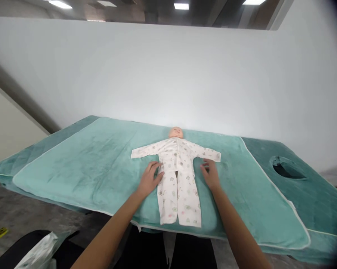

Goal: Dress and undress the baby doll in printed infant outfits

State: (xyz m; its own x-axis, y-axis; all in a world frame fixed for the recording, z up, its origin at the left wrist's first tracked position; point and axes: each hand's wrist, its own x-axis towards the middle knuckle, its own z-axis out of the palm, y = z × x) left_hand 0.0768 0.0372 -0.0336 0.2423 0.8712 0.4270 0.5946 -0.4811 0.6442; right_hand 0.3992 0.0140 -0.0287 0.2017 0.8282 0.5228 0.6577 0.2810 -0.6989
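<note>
A baby doll (176, 132) lies face up in the middle of the bed, its head toward the wall. It wears a white printed long-sleeved top (176, 152) with both sleeves spread out sideways. White printed trousers (189, 200) cover its legs, the two legs lying straight toward me. My left hand (151, 178) is at the left edge of the clothes near the waist, its fingertips touching the fabric, fingers apart. Just below the cuff of the right-hand sleeve is my right hand (210, 173), with fingers loosely spread and nothing visible in them.
A light green blanket (81, 160) covers most of the bed. The darker green bed cover (320, 201) has a round hole (287, 169) at the right. A white wall (168, 74) stands behind. At lower left, a plastic package (41, 250) rests on a black seat (19, 244).
</note>
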